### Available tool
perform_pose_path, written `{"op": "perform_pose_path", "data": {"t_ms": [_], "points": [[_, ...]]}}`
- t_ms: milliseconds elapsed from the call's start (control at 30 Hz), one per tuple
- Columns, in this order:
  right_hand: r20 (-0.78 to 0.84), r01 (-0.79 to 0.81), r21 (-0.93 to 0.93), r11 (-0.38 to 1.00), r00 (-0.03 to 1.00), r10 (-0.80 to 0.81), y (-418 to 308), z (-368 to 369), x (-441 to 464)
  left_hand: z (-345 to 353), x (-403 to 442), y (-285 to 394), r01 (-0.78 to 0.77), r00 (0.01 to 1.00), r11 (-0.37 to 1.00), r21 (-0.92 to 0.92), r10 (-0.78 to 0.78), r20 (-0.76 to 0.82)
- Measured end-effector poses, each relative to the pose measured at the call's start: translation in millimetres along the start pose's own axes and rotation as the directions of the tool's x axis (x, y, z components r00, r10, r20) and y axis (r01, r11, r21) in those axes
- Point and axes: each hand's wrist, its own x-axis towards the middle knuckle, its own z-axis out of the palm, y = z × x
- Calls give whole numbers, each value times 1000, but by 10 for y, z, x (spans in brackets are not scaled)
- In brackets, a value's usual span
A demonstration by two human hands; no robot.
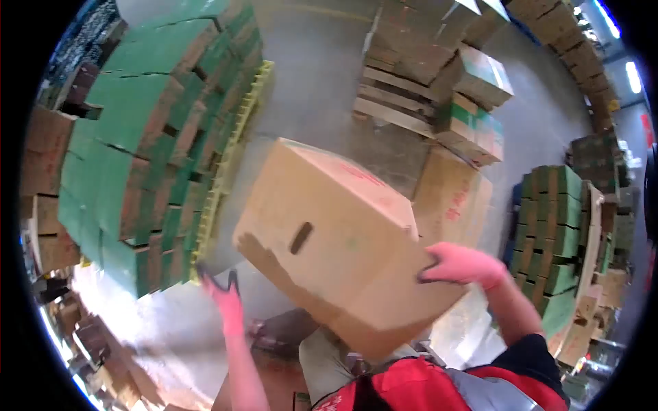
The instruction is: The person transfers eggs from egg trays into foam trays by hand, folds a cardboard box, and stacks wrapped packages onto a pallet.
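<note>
A large brown cardboard box [329, 240] hangs tilted in front of my body, with a dark hand-hole on its near side and red marks on the side beyond. My right hand [462, 265], in a pink glove with dark fingertips, grips the box at its right edge; part of the fingers is hidden. Off to the left, my left hand [225, 298] in a matching glove has its thumb and fingers spread. It is apart from the box and holds nothing.
Green and brown boxes [130, 144] are stacked high on a yellow pallet [233, 151] at left. Ahead, a wooden pallet [394, 103] has boxes [473, 130] beside it. Another tall box with red writing [452, 195] stands behind mine. More green boxes [548, 233] are stacked at right.
</note>
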Motion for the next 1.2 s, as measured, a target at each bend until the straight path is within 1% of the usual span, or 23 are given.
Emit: {"op": "perform_pose_path", "data": {"t_ms": [67, 133, 200, 233, 267, 300, 333, 367, 400, 433, 467, 500, 533, 567, 600, 667, 733, 833, 867, 933, 1000, 1100, 1200], "points": [[-152, 89, 15, 996, 985, -86, 257, -310, -57, 152, 465, -26, -50, 999, 999, 20, 50, 6], [-247, 163, -127, 978, 950, -190, 494, -569, 246, 551, 789, -158, -69, 945, 991, 113, 28, 325], [-278, 112, -325, 939, 938, -208, 527, -668, 680, 885, 874, 12, 185, 741, 980, -73, -91, 665], [-378, 45, -490, 870, 889, -259, 727, -539, 1129, 928, 684, 290, 13, 748, 997, 71, -57, 662], [-460, -47, -629, 776, 827, -323, 873, -451, 1465, 942, 529, 563, -164, 747, 964, 209, -17, 664], [-598, -119, -719, 685, 608, -522, 691, -304, 1529, 1025, 485, 547, -198, 788, 964, 180, 47, 614], [-645, -241, -763, 599, 330, -689, 408, -54, 1599, 1088, 400, 411, -243, 819, 959, 146, 122, 561], [-715, -81, -677, 731, 309, -628, 99, 181, 1502, 1127, 341, 303, -291, 831, 951, 104, 198, 520], [-778, 87, -561, 823, 285, -560, -208, 408, 1416, 984, 420, 441, -153, 766, 988, -36, 142, 627], [-784, 153, -519, 841, 308, -539, -312, 691, 1535, 835, 440, 591, -105, 744, 993, -57, 116, 658], [-743, 130, -557, 820, 364, -562, -330, 1097, 1751, 674, 379, 866, 123, 742, 984, -131, -4, 671], [-704, 81, -611, 788, 400, -587, -335, 1406, 1939, 718, 477, 504, 134, 700, 955, -265, 98, 708], [-695, 61, -618, 784, 424, -581, -407, 1618, 1970, 692, 518, 551, 11, 764, 998, -58, 29, 644], [-685, 105, -431, 896, 608, -400, -799, 1540, 1489, 832, 681, 178, -55, 773, 998, -2, 44, 633], [-760, 102, -408, 907, 512, -400, -911, 1668, 1363, 895, 684, -105, -175, 810, 984, -24, 157, 565], [-748, 170, -312, 935, 563, -352, -1126, 1752, 964, 998, 603, -172, -192, 830, 977, -96, 213, 515], [-790, 226, -148, 963, 559, -252, -1048, 2141, 1428, 969, 443, 144, -247, 813, 967, -57, 239, 531], [-842, -224, -204, 953, 536, -55, -460, 2267, 2020, 1023, 222, 613, -360, 778, 932, -47, 328, 535], [-804, -82, -265, 961, 569, -173, -273, 2288, 1997, 1056, 180, 713, -406, 763, 912, -54, 372, 528], [-816, 42, -291, 956, 511, -271, -36, 2441, 2110, 1201, 203, 861, -519, 723, 852, -66, 479, 498], [-780, 63, -289, 955, 563, -274, 38, 2560, 2101, 1464, 304, 993, -632, 652, 775, -20, 545, 527], [-750, 68, -290, 955, 603, -271, 67, 2585, 2224, 2024, 352, 1314, -809, 454, 561, 177, 405, 794], [-736, 150, -208, 967, 627, -255, 188, 2669, 2435, 2028, 305, 1456, -795, 494, 556, 245, 357, 793]]}}
